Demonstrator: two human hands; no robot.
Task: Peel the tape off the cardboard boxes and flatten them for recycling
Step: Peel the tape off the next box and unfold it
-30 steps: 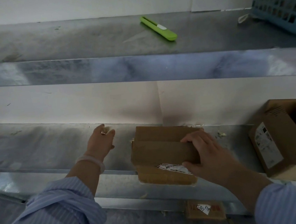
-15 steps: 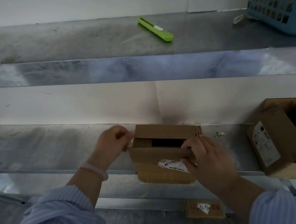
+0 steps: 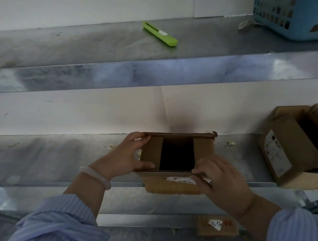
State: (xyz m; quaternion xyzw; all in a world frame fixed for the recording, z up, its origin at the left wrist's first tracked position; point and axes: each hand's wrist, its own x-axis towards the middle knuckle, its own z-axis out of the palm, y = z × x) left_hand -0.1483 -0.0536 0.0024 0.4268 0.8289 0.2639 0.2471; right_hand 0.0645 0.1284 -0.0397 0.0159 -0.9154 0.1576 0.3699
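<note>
A small brown cardboard box (image 3: 173,185) sits at the front edge of the lower metal shelf (image 3: 50,157), its top flaps spread so the dark inside shows. A torn white label remains on its near side. My left hand (image 3: 126,157) grips the box's left end, thumb on the near flap and fingers over the far flap. My right hand (image 3: 217,177) pinches the near flap at its right part and holds it down toward me.
A green utility knife (image 3: 160,34) lies on the upper shelf, with a blue plastic basket (image 3: 295,6) at its right end. More cardboard boxes (image 3: 292,149) stand at the right of the lower shelf. A flattened cardboard piece (image 3: 216,225) lies on the floor below.
The box's top flaps went from shut to fully open. My left hand came from the bare shelf onto the box's left end; my right hand pulled the near flap toward me.
</note>
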